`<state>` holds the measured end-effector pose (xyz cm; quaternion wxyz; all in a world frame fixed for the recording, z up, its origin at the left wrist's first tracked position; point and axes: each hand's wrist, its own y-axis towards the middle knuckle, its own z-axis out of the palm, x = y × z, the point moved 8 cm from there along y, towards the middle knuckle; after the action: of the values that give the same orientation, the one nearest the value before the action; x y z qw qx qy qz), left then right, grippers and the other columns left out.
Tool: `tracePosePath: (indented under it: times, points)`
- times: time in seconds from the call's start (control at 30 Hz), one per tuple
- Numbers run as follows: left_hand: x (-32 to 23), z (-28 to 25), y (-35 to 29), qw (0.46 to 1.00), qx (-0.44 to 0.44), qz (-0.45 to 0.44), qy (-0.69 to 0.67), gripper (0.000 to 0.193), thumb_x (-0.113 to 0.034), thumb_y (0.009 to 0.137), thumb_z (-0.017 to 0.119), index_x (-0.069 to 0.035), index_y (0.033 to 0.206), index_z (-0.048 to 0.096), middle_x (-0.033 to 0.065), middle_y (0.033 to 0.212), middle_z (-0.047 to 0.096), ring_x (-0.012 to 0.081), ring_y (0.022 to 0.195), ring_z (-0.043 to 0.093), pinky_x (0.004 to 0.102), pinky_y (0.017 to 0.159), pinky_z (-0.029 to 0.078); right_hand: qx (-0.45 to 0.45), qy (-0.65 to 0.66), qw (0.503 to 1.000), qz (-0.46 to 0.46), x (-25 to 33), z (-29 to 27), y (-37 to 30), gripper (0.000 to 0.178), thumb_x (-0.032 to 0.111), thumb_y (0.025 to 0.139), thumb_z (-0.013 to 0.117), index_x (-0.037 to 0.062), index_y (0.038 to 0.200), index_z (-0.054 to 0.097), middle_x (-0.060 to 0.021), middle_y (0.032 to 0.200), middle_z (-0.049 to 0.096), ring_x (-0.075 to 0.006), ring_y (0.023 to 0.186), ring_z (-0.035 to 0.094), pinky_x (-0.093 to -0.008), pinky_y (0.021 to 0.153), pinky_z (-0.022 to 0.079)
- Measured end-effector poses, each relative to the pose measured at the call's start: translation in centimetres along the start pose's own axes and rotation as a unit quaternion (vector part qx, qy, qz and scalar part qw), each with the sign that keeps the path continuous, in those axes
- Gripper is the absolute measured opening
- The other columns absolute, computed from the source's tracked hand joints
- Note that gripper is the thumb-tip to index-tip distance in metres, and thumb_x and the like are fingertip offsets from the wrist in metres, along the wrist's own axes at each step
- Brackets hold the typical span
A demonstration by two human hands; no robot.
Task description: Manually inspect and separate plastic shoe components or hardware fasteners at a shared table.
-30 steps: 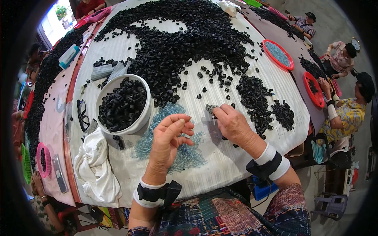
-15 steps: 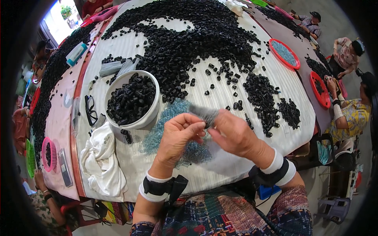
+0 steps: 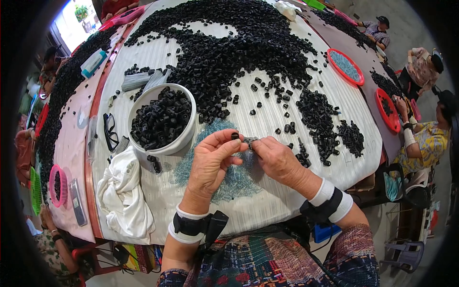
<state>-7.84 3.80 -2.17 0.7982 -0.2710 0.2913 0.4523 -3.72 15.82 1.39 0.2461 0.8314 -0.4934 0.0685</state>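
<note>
Between its thumb and forefinger, my left hand point(image 3: 213, 160) pinches a small black plastic cap point(image 3: 234, 136). Close beside it, my right hand point(image 3: 278, 160) is closed around a small grey piece point(image 3: 249, 141); its exact kind is unclear, since fingers cover most of it. The two sets of fingertips almost meet. Under and behind my hands spreads a heap of tiny bluish coil-like pieces point(image 3: 191, 165) on the white-covered table point(image 3: 267, 107). A white bucket point(image 3: 193, 117) full of black caps stands left of my hands.
A large mound of black caps point(image 3: 210, 62) fills the far table. Smaller black heaps point(image 3: 318, 122) lie at right. Eyeglasses point(image 3: 110, 131), a white cloth point(image 3: 123, 191) and grey bundled strips point(image 3: 135, 82) are at left. A red basket point(image 3: 345, 67) holds bluish pieces. Several people work around the tables.
My right hand has moved down and slightly right, and the blurred grey piece now shows less. The black cap now stands out clearly in my left fingertips.
</note>
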Motion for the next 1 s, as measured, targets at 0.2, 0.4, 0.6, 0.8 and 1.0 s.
tracePosePath:
  times: [0.2,0.4,0.6,0.8,1.0]
  points:
    - [0.1,0.3,-0.2,1.0,0.001,0.016,0.026,0.02,-0.004,0.084,0.065,0.002,0.102,0.06,0.0095,0.091,0.067,0.0158,0.077,0.067,0.0218,0.055,0.055,-0.063,0.03,0.996,0.048,-1.3,-2.2,-0.6,0.027,-0.003,0.072,0.056,-0.0006,0.099,0.052,-0.0137,0.08,0.053,-0.031,0.079,0.056,-0.0373,0.07,0.048]
    - [0.4,0.1,-0.3,0.996,-0.024,-0.01,0.082,0.021,-0.007,0.083,0.068,0.001,0.101,0.06,0.0078,0.087,0.067,0.0126,0.072,0.066,0.0205,0.055,0.053,-0.023,-0.015,0.999,0.034,-1.6,-1.7,-0.5,0.029,-0.004,0.071,0.057,-0.0006,0.099,0.051,-0.0147,0.081,0.053,-0.0326,0.08,0.054,-0.0401,0.07,0.047]
    - [0.5,0.1,-0.4,0.994,-0.02,-0.014,0.102,0.021,-0.007,0.082,0.069,0.001,0.1,0.061,0.0068,0.086,0.067,0.0122,0.073,0.066,0.0207,0.055,0.053,-0.057,0.149,0.982,0.099,-2.0,-3.2,-0.5,0.027,-0.007,0.074,0.059,-0.0026,0.099,0.051,-0.0123,0.081,0.057,-0.0228,0.071,0.06,-0.0312,0.061,0.049]
    - [0.4,1.2,-0.8,0.988,0.024,0.002,0.152,0.019,-0.005,0.082,0.069,0.0,0.099,0.062,0.009,0.088,0.068,0.0127,0.074,0.066,0.0226,0.058,0.054,-0.052,0.392,0.897,0.2,-2.0,-4.2,-0.4,0.027,-0.004,0.079,0.06,-0.0029,0.105,0.05,-0.0043,0.083,0.06,-0.0059,0.074,0.057,-0.0212,0.064,0.047]
    - [-0.1,1.8,-1.0,0.979,0.041,0.03,0.196,0.018,-0.003,0.078,0.072,-0.001,0.095,0.066,0.0071,0.086,0.068,0.0115,0.074,0.065,0.0219,0.06,0.053,-0.013,0.439,0.872,0.217,-1.1,-4.9,0.6,0.024,-0.002,0.081,0.058,-0.0021,0.102,0.048,-0.0019,0.08,0.06,-0.0054,0.073,0.056,-0.0213,0.067,0.046]
